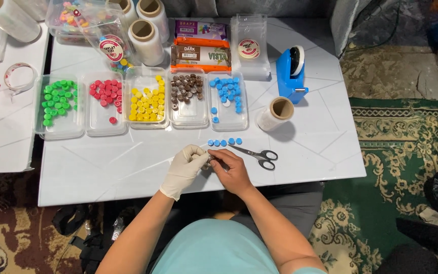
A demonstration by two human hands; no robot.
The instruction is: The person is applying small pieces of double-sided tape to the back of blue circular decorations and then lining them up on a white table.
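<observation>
Small clear-wrapped piece sat pinched between both hands over the white table, too small to identify further. Left hand in white latex glove curled around it; bare right hand closed on it with fingertips. Row of small round blue candies lay just beyond the hands, metal scissors with grey handles beside them.
</observation>
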